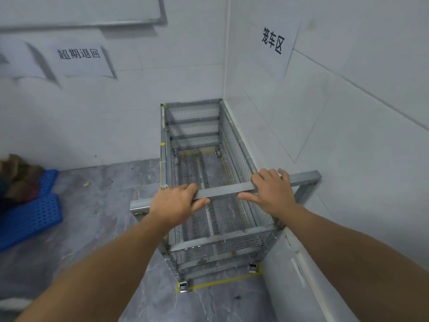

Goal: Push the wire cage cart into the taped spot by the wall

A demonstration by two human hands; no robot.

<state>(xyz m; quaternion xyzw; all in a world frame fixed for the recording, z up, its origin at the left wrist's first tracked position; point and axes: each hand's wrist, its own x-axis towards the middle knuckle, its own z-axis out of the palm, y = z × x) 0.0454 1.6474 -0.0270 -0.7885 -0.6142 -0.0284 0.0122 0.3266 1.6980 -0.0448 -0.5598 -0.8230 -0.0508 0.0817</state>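
The grey wire cage cart (pixel 234 145) stands in the corner, its long side close along the right wall and its far end against the back wall. Yellow tape (pixel 218 283) marks the floor around its near wheels and shows through the mesh bottom. My left hand (pixel 176 203) grips the cart's metal handle bar (pixel 222 190) from above, thumb under it. My right hand (pixel 274 191) lies over the same bar further right, fingers spread across it and thumb along its near side. The cart holds nothing.
Blue perforated plastic crates (pixel 30 214) with a pile of brownish cloth (pixel 18 173) lie on the grey floor at the left. Paper signs (pixel 276 43) hang on both white tiled walls. A white baseboard (pixel 299 259) runs along the right wall.
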